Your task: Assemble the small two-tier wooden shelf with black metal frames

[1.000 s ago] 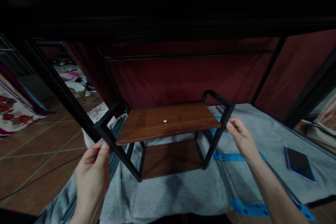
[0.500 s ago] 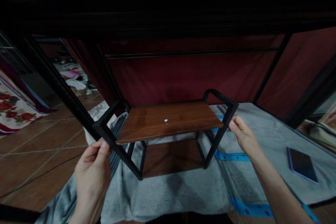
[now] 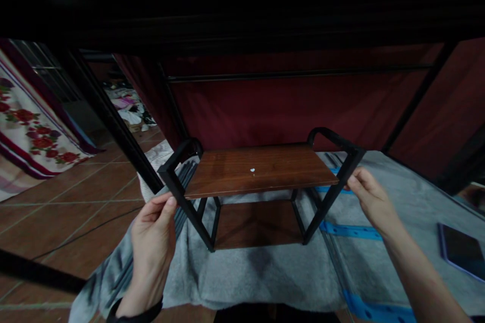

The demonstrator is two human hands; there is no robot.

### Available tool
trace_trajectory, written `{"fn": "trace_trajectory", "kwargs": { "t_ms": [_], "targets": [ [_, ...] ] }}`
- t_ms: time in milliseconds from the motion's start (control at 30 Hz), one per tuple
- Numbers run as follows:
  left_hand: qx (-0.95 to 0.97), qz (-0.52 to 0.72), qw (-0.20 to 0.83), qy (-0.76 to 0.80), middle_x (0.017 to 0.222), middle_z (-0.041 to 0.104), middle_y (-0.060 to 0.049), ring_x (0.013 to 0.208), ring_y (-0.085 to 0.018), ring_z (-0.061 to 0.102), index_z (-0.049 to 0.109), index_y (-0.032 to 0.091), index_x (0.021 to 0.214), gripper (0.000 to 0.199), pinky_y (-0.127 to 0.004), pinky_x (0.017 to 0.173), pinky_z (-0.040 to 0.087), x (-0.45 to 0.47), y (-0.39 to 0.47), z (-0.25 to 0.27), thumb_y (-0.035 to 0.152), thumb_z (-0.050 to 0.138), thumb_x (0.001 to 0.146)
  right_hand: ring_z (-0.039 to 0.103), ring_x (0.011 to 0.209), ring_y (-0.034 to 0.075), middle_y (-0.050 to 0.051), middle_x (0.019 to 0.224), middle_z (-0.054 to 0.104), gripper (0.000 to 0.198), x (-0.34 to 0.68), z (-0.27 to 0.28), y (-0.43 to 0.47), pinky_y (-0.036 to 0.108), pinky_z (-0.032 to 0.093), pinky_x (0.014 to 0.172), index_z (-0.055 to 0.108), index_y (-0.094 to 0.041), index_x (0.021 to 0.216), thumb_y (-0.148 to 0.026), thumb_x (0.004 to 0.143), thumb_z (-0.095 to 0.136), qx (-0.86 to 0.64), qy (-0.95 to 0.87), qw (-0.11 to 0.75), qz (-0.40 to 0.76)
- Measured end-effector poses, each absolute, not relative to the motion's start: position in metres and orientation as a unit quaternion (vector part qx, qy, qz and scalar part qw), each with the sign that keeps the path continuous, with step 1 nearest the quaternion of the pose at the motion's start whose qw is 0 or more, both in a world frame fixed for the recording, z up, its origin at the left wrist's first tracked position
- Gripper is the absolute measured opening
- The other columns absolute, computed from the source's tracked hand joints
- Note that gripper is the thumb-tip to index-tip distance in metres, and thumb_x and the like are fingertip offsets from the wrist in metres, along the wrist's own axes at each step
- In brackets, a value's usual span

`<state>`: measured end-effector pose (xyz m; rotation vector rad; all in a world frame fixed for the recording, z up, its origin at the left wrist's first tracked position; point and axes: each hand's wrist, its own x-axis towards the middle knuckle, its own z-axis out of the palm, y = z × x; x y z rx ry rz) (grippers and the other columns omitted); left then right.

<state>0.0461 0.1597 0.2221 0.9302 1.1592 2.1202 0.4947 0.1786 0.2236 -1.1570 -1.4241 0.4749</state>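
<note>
A small two-tier shelf (image 3: pixel 261 169) with brown wood-grain boards and a black metal frame stands upright on a grey blanket (image 3: pixel 261 277). Its frame curves over into a rounded rail on each side, and a small white spot shows on the upper board. My left hand (image 3: pixel 155 234) is closed, thumb and fingers pinched at the outer side of the left front leg, just below the upper board. At the same height on the right front leg, my right hand (image 3: pixel 369 194) pinches likewise. The fingertips at both legs are partly hidden.
Blue perforated strips (image 3: pixel 352 230) and thin grey rods lie on the blanket at right, near a phone (image 3: pixel 462 250). A black bar frame (image 3: pixel 117 126) surrounds the spot, with a dark red curtain (image 3: pixel 288 111) behind. A cable (image 3: pixel 87 232) crosses the tiled floor.
The view has turned slightly left, so the shelf and both hands appear further right. Both hands stay at the same places on the legs.
</note>
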Motion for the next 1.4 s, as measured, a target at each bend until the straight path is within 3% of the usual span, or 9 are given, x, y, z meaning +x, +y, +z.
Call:
{"fn": "trace_trajectory", "kwargs": {
  "t_ms": [233, 400, 600, 767, 967, 1267, 1400],
  "targets": [
    [0.353, 0.799, 0.280, 0.399, 0.089, 0.075, 0.003, 0.084, -0.009, 0.066, 0.078, 0.022, 0.089, 0.032, -0.019, 0.086, 0.053, 0.050, 0.159, 0.223, 0.037, 0.094, 0.066, 0.052, 0.072, 0.022, 0.001, 0.074, 0.056, 0.041, 0.499, 0.219, 0.173, 0.035, 0.040, 0.065, 0.058, -0.027, 0.081, -0.063, 0.100, 0.050, -0.549, -0.629, 0.537, 0.124],
    [0.356, 0.782, 0.284, 0.425, 0.079, 0.073, 0.003, 0.076, -0.011, 0.065, 0.076, 0.022, 0.080, 0.032, -0.025, 0.082, 0.056, 0.045, 0.162, 0.223, 0.039, 0.096, 0.062, 0.049, 0.072, 0.021, 0.000, 0.072, 0.051, 0.042, 0.500, 0.225, 0.178, 0.035, 0.039, 0.066, 0.059, -0.027, 0.078, -0.064, 0.097, 0.054, -0.521, -0.627, 0.545, 0.195],
    [0.344, 0.795, 0.285, 0.411, 0.083, 0.075, 0.003, 0.081, -0.011, 0.067, 0.078, 0.023, 0.084, 0.033, -0.023, 0.088, 0.054, 0.045, 0.161, 0.221, 0.035, 0.096, 0.060, 0.044, 0.062, 0.018, 0.000, 0.061, 0.047, 0.052, 0.495, 0.240, 0.179, 0.033, 0.038, 0.062, 0.051, -0.025, 0.061, -0.064, 0.094, 0.057, -0.493, -0.613, 0.539, 0.300],
    [0.351, 0.784, 0.296, 0.417, 0.083, 0.073, 0.002, 0.077, -0.012, 0.063, 0.079, 0.026, 0.084, 0.026, -0.022, 0.079, 0.056, 0.048, 0.161, 0.223, 0.040, 0.093, 0.067, 0.046, 0.062, 0.018, -0.001, 0.062, 0.050, 0.047, 0.489, 0.241, 0.176, 0.032, 0.040, 0.061, 0.057, -0.026, 0.073, -0.070, 0.089, 0.062, -0.503, -0.576, 0.570, 0.300],
    [0.332, 0.796, 0.284, 0.418, 0.077, 0.073, 0.003, 0.074, -0.010, 0.063, 0.078, 0.022, 0.080, 0.031, -0.020, 0.079, 0.055, 0.047, 0.164, 0.224, 0.033, 0.097, 0.058, 0.043, 0.061, 0.018, -0.001, 0.062, 0.048, 0.049, 0.488, 0.244, 0.181, 0.033, 0.039, 0.058, 0.057, -0.027, 0.074, -0.074, 0.082, 0.067, -0.487, -0.585, 0.580, 0.290],
    [0.361, 0.786, 0.271, 0.423, 0.086, 0.074, 0.000, 0.078, -0.015, 0.065, 0.078, 0.026, 0.087, 0.025, -0.029, 0.078, 0.060, 0.047, 0.160, 0.224, 0.035, 0.092, 0.068, 0.045, 0.062, 0.017, -0.001, 0.063, 0.050, 0.040, 0.489, 0.242, 0.179, 0.032, 0.040, 0.061, 0.058, -0.025, 0.071, -0.058, 0.092, 0.063, -0.487, -0.573, 0.575, 0.321],
    [0.357, 0.774, 0.280, 0.442, 0.084, 0.073, 0.000, 0.076, -0.014, 0.063, 0.078, 0.026, 0.083, 0.023, -0.027, 0.075, 0.058, 0.045, 0.161, 0.224, 0.037, 0.092, 0.069, 0.048, 0.065, 0.018, 0.000, 0.068, 0.053, 0.037, 0.488, 0.241, 0.175, 0.032, 0.042, 0.062, 0.061, -0.024, 0.076, -0.059, 0.089, 0.066, -0.475, -0.561, 0.587, 0.339]
  ]
}}
